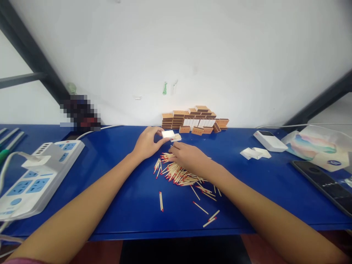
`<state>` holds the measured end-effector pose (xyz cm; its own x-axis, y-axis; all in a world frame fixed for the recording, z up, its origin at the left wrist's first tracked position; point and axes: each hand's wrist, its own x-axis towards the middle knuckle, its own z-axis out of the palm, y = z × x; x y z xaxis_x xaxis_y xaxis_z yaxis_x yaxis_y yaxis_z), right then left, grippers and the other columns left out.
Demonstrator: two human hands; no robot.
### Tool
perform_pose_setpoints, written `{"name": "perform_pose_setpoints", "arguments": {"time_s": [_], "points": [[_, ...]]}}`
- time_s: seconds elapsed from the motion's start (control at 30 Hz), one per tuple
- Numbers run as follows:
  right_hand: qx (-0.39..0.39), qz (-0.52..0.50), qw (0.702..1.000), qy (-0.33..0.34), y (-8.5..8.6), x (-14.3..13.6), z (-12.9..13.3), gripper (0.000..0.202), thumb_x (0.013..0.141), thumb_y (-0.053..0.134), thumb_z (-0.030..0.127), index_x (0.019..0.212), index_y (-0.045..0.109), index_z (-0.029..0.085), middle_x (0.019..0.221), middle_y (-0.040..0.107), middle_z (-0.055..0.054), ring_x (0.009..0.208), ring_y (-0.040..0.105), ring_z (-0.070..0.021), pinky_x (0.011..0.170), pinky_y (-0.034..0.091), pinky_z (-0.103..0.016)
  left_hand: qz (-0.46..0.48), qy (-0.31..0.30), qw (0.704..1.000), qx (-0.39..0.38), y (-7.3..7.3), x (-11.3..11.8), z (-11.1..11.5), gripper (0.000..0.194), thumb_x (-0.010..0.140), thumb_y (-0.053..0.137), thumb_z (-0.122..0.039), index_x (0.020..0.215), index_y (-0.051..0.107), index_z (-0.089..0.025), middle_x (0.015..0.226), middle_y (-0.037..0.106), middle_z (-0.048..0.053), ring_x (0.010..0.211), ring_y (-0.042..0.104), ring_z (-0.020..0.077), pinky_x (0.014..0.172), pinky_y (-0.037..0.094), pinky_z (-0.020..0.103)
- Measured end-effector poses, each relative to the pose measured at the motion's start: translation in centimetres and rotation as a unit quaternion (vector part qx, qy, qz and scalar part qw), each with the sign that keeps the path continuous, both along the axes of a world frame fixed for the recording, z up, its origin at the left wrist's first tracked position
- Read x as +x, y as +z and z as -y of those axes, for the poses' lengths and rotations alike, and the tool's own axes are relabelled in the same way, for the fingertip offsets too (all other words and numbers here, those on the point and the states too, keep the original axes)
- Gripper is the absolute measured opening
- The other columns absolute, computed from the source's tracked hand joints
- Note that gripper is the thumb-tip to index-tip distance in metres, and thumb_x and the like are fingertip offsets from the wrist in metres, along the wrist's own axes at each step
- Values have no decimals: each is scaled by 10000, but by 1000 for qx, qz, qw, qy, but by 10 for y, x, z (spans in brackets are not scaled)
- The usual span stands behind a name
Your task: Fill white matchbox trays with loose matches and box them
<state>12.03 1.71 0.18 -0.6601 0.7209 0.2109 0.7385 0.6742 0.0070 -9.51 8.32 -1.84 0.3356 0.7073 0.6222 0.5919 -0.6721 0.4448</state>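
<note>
My left hand (148,142) grips a small matchbox (168,134) between thumb and fingers, its pale face turned up. From the box's right end the inner tray (176,139) sticks out, with matches lying in it. Just below the tray is my right hand (187,155), its fingers bent and drawn together over a heap of red-tipped matches (178,174). Whatever those fingertips pinch is hidden from me. A few stray matches (161,201) lie apart from the heap, toward the table's front edge.
Stacked matchboxes (180,113) stand against the wall behind my hands. A white power strip (66,154) with a plugged-in adapter lies left. At right are folded white paper pieces (254,153), a white device (271,141), a tissue pack (313,145) and a dark phone (321,183).
</note>
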Motion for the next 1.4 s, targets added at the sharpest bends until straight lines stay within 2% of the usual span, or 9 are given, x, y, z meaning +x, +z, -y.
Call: {"name": "perform_pose_setpoints", "arguments": {"time_s": [0.1, 0.27, 0.5, 0.67, 0.9, 1.1, 1.23, 1.4], "points": [[57, 54, 997, 22, -5, -5, 2, 202, 1082, 582, 268, 1072, 707, 110, 1078, 706, -134, 976, 645, -226, 707, 443, -320, -22, -5, 1000, 17, 0, 0, 1, 268, 936, 790, -359, 1112, 661, -205, 980, 736, 47, 963, 660, 240, 840, 532, 376], [74, 108, 991, 14, 0, -10, 8, 174, 1054, 538, 98, 1083, 709, 87, 1068, 717, -150, 948, 633, -226, 641, 394, -326, -32, -12, 999, 24, 3, 1, 3, 271, 937, 790, -354, 1122, 656, -207, 996, 743, 53, 979, 656, 249, 877, 528, 396], [67, 98, 993, 17, 6, -5, 10, 235, 1099, 470, 148, 1057, 695, 98, 1023, 712, -140, 936, 633, -217, 629, 371, -325, -32, -17, 999, 33, 6, 1, 5, 275, 930, 801, -349, 1117, 654, -211, 1007, 744, 56, 980, 659, 249, 884, 528, 406], [64, 63, 996, 7, 7, 10, 1, 196, 1095, 530, 229, 1047, 682, 115, 1010, 707, -130, 908, 636, -219, 641, 374, -323, -40, -22, 999, 22, 5, 1, 5, 263, 932, 798, -335, 1112, 655, -207, 990, 738, 48, 969, 653, 244, 852, 530, 386], [82, 1, 994, -71, 20, 35, -19, 203, 1101, 511, 287, 1089, 645, 135, 1061, 686, -140, 882, 632, -229, 656, 386, -331, -58, -43, 997, 6, 7, 7, 12, 280, 917, 812, -354, 1114, 666, -218, 1008, 745, 48, 981, 661, 247, 872, 536, 394], [100, 12, 993, -58, 18, 31, -15, 215, 1119, 470, 299, 1124, 625, 151, 1179, 676, -162, 944, 627, -240, 651, 376, -333, -31, -64, 997, -30, 8, 21, 27, 317, 890, 840, -381, 1126, 693, -228, 1043, 752, 54, 970, 692, 235, 869, 568, 399], [87, 3, 995, -53, 20, 31, -12, 213, 1116, 483, 291, 1137, 627, 136, 1142, 672, -152, 929, 627, -231, 669, 392, -330, -18, -65, 997, -46, 8, 25, 30, 340, 874, 856, -381, 1134, 706, -222, 1047, 750, 61, 987, 703, 242, 885, 573, 415], [78, -41, 995, -43, 26, 35, -14, 209, 1110, 496, 300, 1128, 636, 145, 1141, 678, -136, 973, 636, -230, 733, 431, -323, 7, -56, 996, -63, 10, 24, 29, 294, 884, 847, -338, 1123, 715, -228, 999, 754, 44, 899, 707, 211, 828, 577, 378]]}}
